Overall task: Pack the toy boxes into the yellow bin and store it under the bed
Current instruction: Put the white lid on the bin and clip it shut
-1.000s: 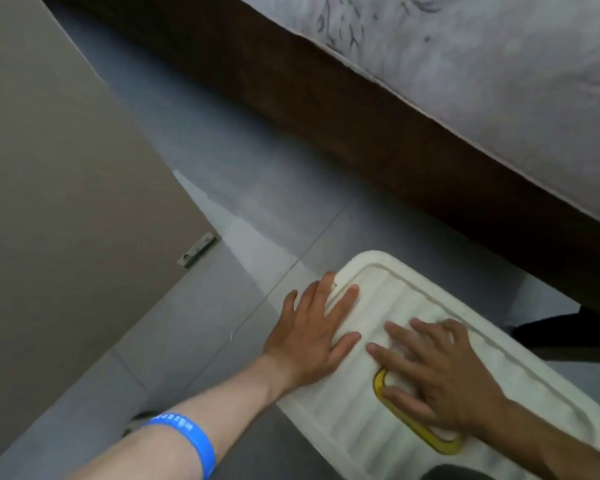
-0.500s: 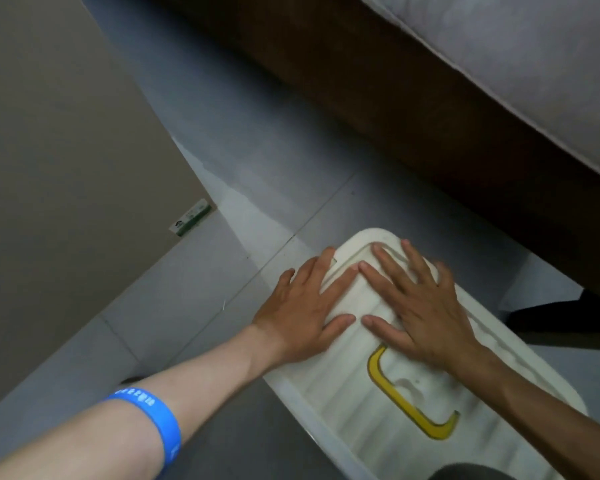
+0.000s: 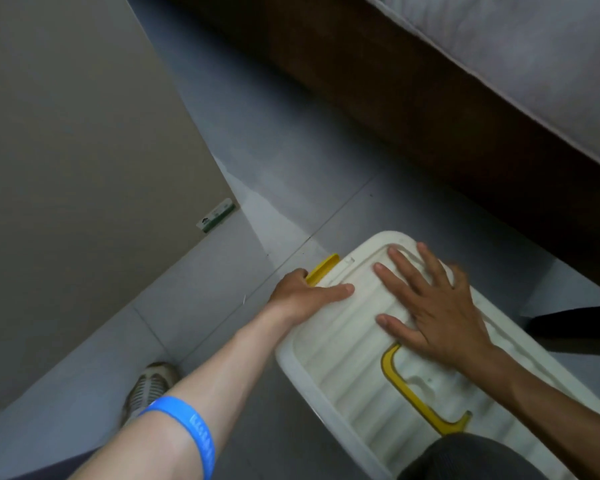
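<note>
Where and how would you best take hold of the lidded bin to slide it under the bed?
Probably by the yellow latch on the short end of the bin, coming from the left side, where the left hand curls. The right hand lies flat on the ribbed lid.

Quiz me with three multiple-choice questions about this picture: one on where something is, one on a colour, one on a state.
1. Where does the right hand rest?
A. flat on the lid
B. on the bed
C. on the floor

2. What colour is the wristband?
A. red
B. blue
C. green

3. Is the bin closed?
A. open, no lid
B. lid leaning against the wall
C. lid on

Answers:
1 A, its fingers are spread on the ribbed top.
2 B, a blue band rings the left forearm.
3 C, the lid covers it while the left hand grips its edge by the latch.
</note>
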Demonstrator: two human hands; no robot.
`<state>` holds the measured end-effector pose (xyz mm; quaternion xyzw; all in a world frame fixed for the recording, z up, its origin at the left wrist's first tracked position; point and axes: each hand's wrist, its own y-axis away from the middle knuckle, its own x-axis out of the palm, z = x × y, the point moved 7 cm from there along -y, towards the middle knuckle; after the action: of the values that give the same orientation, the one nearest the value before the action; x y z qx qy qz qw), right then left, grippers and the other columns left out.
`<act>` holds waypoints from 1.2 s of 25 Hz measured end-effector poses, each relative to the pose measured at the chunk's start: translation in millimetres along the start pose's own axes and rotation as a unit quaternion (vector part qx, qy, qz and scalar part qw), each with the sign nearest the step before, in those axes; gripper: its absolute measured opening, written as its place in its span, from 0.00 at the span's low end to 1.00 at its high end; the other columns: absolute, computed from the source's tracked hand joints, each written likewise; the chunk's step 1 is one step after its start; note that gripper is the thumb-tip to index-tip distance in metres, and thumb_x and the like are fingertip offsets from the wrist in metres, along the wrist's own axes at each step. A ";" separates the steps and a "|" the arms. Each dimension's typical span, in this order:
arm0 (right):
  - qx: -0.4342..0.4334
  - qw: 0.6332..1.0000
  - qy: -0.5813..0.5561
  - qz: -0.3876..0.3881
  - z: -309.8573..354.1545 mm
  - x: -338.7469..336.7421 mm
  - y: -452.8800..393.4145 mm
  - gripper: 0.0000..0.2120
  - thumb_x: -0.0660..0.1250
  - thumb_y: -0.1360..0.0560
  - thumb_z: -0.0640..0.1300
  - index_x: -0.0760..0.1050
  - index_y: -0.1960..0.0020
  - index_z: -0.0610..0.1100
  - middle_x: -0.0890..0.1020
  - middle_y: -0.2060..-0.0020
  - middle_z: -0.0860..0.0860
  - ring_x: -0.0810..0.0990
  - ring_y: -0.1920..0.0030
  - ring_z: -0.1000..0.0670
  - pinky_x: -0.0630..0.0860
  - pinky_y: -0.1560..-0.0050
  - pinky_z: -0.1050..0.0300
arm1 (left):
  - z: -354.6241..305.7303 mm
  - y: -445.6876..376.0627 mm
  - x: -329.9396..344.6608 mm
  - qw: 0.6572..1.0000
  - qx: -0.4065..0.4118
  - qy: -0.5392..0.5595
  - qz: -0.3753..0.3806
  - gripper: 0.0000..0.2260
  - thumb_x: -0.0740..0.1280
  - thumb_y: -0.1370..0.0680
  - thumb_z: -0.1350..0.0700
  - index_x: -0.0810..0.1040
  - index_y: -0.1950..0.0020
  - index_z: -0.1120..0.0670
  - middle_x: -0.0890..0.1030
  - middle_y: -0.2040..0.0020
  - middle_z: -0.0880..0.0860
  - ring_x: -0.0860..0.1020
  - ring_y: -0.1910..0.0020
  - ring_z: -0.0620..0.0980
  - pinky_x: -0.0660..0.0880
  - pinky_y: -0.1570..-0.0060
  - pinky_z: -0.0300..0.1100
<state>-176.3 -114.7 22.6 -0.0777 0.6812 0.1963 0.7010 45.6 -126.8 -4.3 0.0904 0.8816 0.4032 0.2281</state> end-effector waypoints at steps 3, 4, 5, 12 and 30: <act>-0.001 1.000 0.002 -0.002 -0.8 1.9 0.2 0.36 0.46 0.23 0.72 0.50 0.19 0.59 0.54 0.19 0.52 0.50 0.20 0.41 0.58 0.33 0.32 | -9.0 5.1 -3.5 0.994 0.075 0.035 -0.070 0.21 0.78 0.42 0.36 0.84 0.60 0.50 0.84 0.61 0.47 0.83 0.65 0.46 0.80 0.64 0.45; 0.002 1.000 0.003 0.000 -0.1 1.7 0.2 0.36 0.46 0.23 0.72 0.50 0.19 0.59 0.54 0.19 0.52 0.50 0.20 0.41 0.57 0.33 0.32 | -12.2 7.0 -5.6 0.989 0.110 0.006 -0.101 0.19 0.77 0.40 0.35 0.83 0.63 0.49 0.80 0.62 0.47 0.80 0.67 0.45 0.75 0.68 0.41; 0.003 1.000 0.005 -0.004 -0.1 1.7 -0.1 0.36 0.46 0.23 0.72 0.51 0.19 0.59 0.54 0.19 0.52 0.50 0.20 0.41 0.57 0.32 0.33 | -15.6 8.9 -6.1 0.981 0.144 -0.027 -0.127 0.18 0.76 0.38 0.35 0.82 0.64 0.48 0.77 0.62 0.47 0.78 0.67 0.45 0.70 0.69 0.39; -0.002 1.000 0.003 -0.014 -0.6 2.5 -2.2 0.35 0.46 0.23 0.72 0.51 0.20 0.59 0.54 0.19 0.52 0.51 0.20 0.41 0.55 0.32 0.34 | -13.7 8.3 -8.7 0.978 0.180 0.017 -0.108 0.12 0.74 0.28 0.43 0.85 0.59 0.52 0.73 0.62 0.49 0.75 0.66 0.46 0.70 0.64 0.40; -0.013 0.999 0.006 -0.039 1.5 1.8 -9.3 0.34 0.47 0.22 0.68 0.54 0.20 0.55 0.56 0.20 0.50 0.52 0.21 0.42 0.53 0.28 0.36 | -34.4 31.7 1.7 0.891 0.264 -0.265 -0.256 0.14 0.59 0.18 0.49 0.79 0.46 0.57 0.77 0.49 0.56 0.75 0.47 0.59 0.70 0.47 0.53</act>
<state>-171.4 -122.4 19.5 -0.1151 0.6791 0.1771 0.7030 27.0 -128.3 38.7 0.0225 0.8549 0.0439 0.5164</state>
